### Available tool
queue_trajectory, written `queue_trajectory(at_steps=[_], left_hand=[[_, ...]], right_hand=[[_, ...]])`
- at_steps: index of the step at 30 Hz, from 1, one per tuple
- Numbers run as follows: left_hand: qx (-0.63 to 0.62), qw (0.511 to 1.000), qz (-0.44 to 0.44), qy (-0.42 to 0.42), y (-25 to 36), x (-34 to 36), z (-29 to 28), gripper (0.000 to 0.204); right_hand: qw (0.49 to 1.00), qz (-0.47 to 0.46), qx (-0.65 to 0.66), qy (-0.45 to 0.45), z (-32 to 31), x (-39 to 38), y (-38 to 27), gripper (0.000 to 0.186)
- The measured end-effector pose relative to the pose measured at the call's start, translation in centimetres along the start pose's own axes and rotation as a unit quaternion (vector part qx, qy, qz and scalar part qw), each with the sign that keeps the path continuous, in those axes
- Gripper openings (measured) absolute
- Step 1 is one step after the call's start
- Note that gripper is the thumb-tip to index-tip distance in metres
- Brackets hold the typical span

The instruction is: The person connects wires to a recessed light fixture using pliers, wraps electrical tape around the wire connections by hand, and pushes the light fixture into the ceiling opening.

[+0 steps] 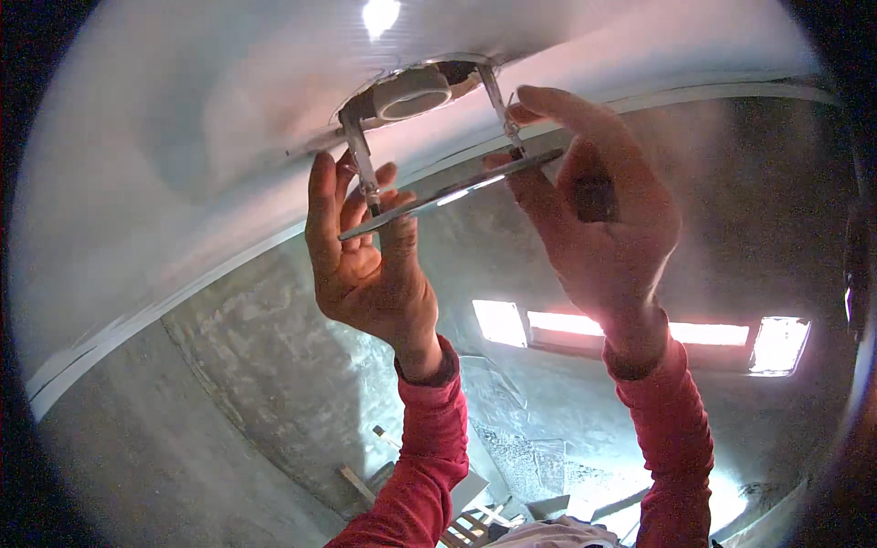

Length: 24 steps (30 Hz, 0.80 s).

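A thin round fixture, seen nearly edge-on, tilts below a hole in the ceiling, its right side higher. Two upright metal clips, a left clip and a right clip, run from it up to the hole's rim. My left hand grips the left edge, thumb in front and fingers behind by the left clip. My right hand pinches the right edge with the thumb, its index finger raised beside the right clip. A dark patch in the right palm is unclear. Inside the hole sits a pale ring-shaped pipe end.
The smooth white ceiling curves overhead, with a bright spot of light. Grey plastered walls stand around, with a bright window at right. Far below lie boards and a wooden slatted piece.
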<state>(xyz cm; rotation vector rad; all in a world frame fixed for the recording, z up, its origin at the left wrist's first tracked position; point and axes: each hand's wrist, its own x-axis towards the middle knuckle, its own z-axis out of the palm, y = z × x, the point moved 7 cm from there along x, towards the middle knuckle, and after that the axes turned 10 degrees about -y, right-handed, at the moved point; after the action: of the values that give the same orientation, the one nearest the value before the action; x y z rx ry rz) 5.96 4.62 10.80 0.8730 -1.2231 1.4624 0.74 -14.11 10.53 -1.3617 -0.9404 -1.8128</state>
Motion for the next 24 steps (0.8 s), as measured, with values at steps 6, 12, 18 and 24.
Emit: queue_trajectory(at_steps=[6, 12, 18, 24], left_hand=[[0.071, 0.994, -0.083, 0.01, 1.3, -0.6, 0.1, 0.042], [0.093, 0.991, -0.09, 0.018, 1.3, -1.2, 0.2, 0.032], [0.046, 0.994, -0.095, 0.04, 1.6, -1.2, 0.6, 0.033], [0.054, 0.996, -0.065, 0.023, 1.5, -1.0, 0.8, 0.032]], right_hand=[[0.999, 0.029, 0.03, 0.004, 0.4, -0.6, 0.1, 0.042], [0.995, 0.041, 0.086, 0.042, 0.9, -0.9, 0.5, 0.036], [0.997, 0.01, 0.069, 0.04, 0.7, -0.7, 0.0, 0.035], [0.996, 0.042, 0.072, 0.023, 1.0, -0.8, 0.2, 0.036]])
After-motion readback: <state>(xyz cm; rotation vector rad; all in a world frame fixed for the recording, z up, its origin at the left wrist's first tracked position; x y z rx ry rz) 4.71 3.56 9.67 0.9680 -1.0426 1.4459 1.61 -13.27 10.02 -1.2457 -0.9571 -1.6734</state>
